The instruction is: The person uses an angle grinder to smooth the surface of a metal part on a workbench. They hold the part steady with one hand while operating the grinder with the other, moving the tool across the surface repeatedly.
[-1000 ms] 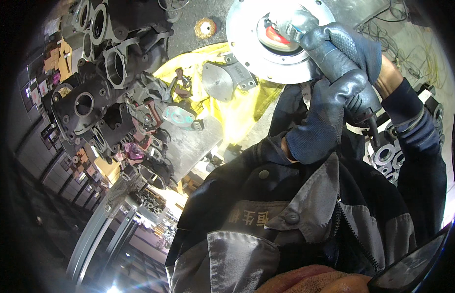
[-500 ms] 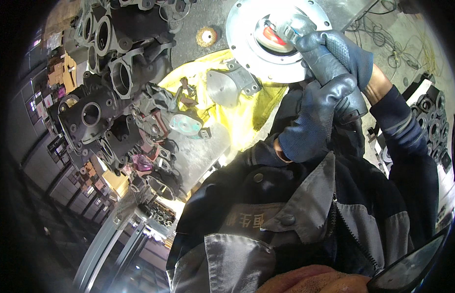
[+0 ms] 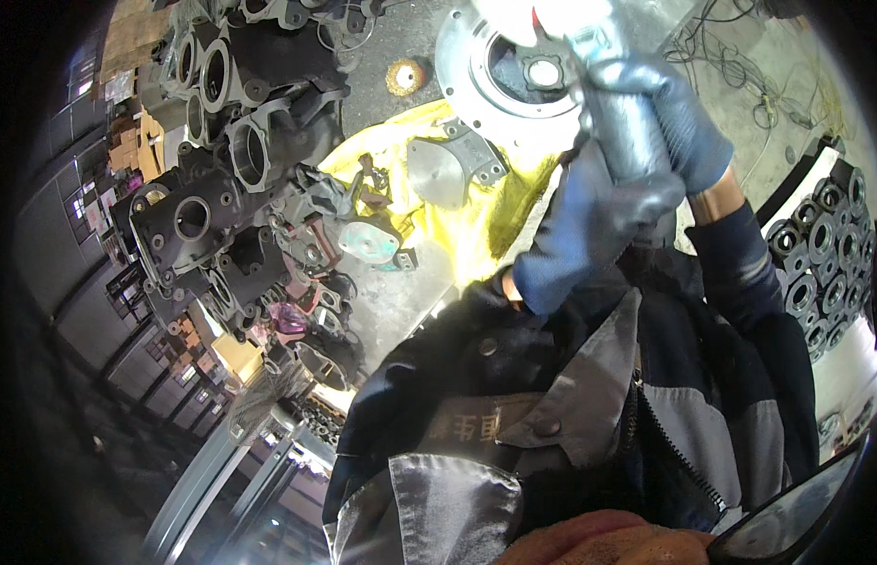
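Both my hands wear dark blue coated gloves and grip an angle grinder (image 3: pixel 632 137). My left hand (image 3: pixel 589 221) is wrapped round the rear of its body. Farther forward, my right hand (image 3: pixel 679 118) grips near the grinder's head. The head reaches over a round metal flanged housing (image 3: pixel 457 58) with bolt holes along its rim. A bit of red shows by the head, but glare washes out most of the disc. Inside the housing's bore sits a dark part with a bright round centre (image 3: pixel 544 73). Whether the disc touches metal, I cannot tell.
A yellow cloth (image 3: pixel 500 221) lies beside the housing, with a flat metal bracket (image 3: pixel 438 171) on it. A wire cup brush (image 3: pixel 404 77) rests farther back. Dark castings (image 3: pixel 189 218) crowd the left. Rings (image 3: pixel 820 240) fill a rack at right; cables (image 3: pixel 721 56) lie on the floor.
The grinder's head has moved up and away over the housing, exposing more of the bore. My right hand has shifted slightly, and the whole view has turned a little.
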The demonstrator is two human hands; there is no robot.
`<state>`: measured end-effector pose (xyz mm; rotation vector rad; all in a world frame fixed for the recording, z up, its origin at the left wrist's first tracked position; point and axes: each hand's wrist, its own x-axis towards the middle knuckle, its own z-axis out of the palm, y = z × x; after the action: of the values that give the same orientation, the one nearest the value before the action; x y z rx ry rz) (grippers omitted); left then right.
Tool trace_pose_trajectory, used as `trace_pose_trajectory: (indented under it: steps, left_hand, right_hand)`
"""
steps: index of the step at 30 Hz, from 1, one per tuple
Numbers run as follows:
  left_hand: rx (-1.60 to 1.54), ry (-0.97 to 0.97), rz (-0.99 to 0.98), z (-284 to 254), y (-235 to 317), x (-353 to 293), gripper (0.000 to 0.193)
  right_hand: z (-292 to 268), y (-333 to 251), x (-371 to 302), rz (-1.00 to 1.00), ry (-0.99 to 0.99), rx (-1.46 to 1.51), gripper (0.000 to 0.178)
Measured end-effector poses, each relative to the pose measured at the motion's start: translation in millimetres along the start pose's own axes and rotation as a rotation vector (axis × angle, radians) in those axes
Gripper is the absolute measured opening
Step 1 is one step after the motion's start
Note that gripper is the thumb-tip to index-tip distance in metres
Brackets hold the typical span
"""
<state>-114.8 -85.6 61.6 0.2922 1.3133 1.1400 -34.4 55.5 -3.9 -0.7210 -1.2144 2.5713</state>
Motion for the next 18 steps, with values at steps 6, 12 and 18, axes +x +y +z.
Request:
trace_pose_trajectory:
  steps: [6, 12, 18]
  left_hand:
    - [0.411, -0.007, 0.747, -33.8, 10.4, 12.8, 0.020]
    - [0.402, 0.620, 0.532, -167.5, 22.1, 121.3, 0.035]
    - [-0.072, 0.659, 0.416, -204.5, -22.0, 146.8, 0.046]
  right_hand:
    - [-25.1, -28.5, -15.0, -0.142, -0.042, 0.263, 0.051]
    - [-62.5, -35.8, -25.0, -0.184, -0.016, 0.051, 0.059]
    - [-73.2, -37.0, -36.6, -0.093, 0.103, -0.062, 0.056]
